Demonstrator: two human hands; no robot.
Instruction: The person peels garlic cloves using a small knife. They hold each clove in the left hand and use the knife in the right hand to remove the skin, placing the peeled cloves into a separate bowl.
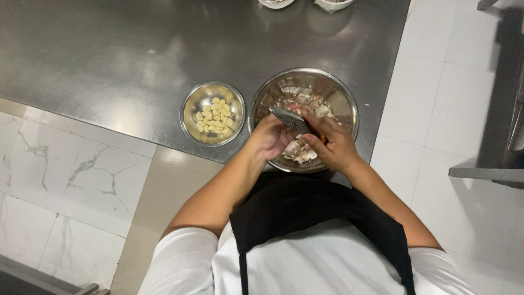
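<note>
Two steel bowls stand on the steel counter (109,60). The right hand (333,145) grips one knife (290,119) over the large bowl (344,95) of garlic skins (305,101). The left hand (270,136) is closed around something I cannot identify. The small bowl (192,106) holds many peeled cloves (214,116).

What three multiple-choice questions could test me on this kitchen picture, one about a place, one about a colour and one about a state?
1. Where does the small bowl stand relative to the large bowl in the picture?
A. To its left
B. Inside it
C. On the floor

2. What colour are the peeled cloves?
A. Purple
B. Pale yellow
C. Black

3. What is the right hand doing?
A. Resting flat on the counter
B. Hanging at the side
C. Holding a knife

Answers: 1 A, both bowls stand side by side on the steel counter. 2 B, they look pale yellow against the metal. 3 C, its fingers close around the handle, with the blade by the left hand.
</note>
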